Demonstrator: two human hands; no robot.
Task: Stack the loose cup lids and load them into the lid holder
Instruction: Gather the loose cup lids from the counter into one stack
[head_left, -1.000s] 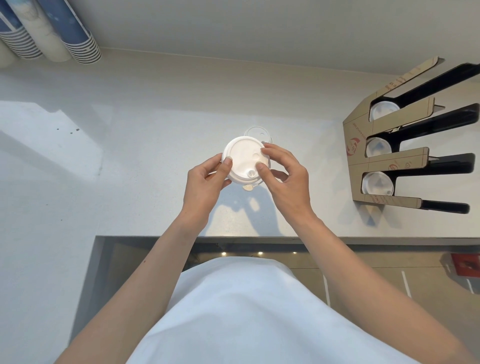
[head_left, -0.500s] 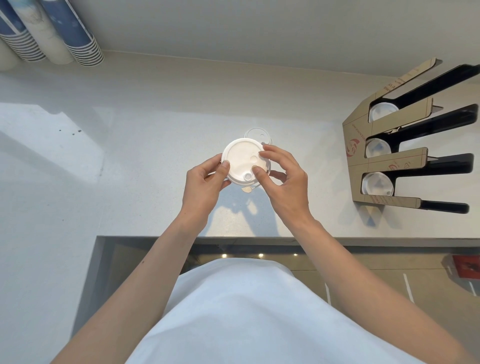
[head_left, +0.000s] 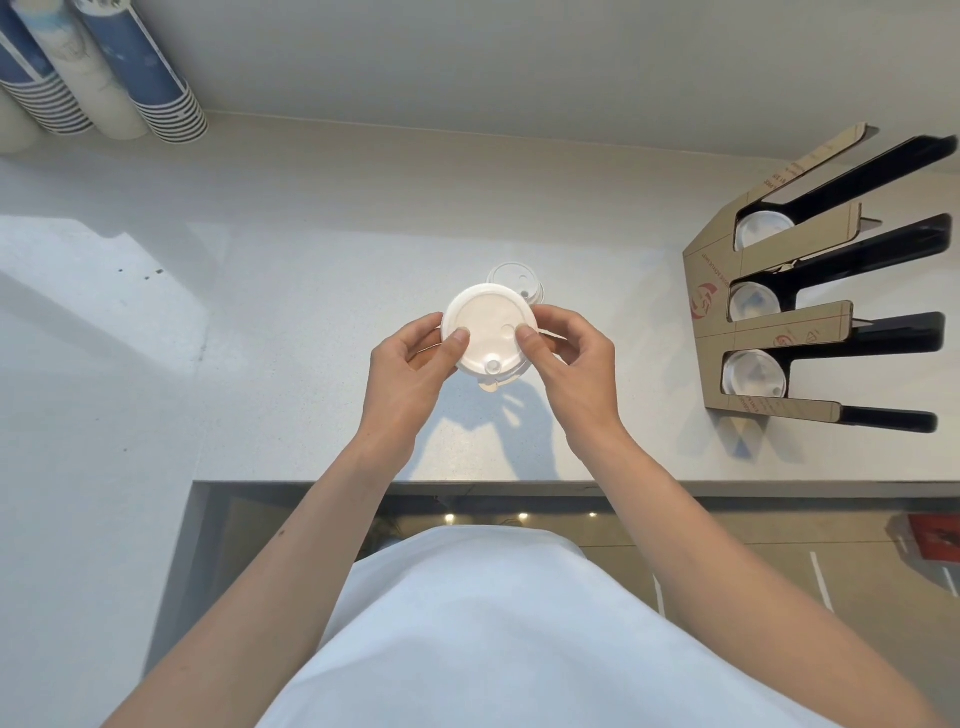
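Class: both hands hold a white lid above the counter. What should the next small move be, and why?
Probably lower the held lid onto the loose lid lying just behind it, since both hands already grip it and the lid holder takes stacks.

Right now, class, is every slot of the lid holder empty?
No: each of the three slots of the lid holder shows a lid inside.
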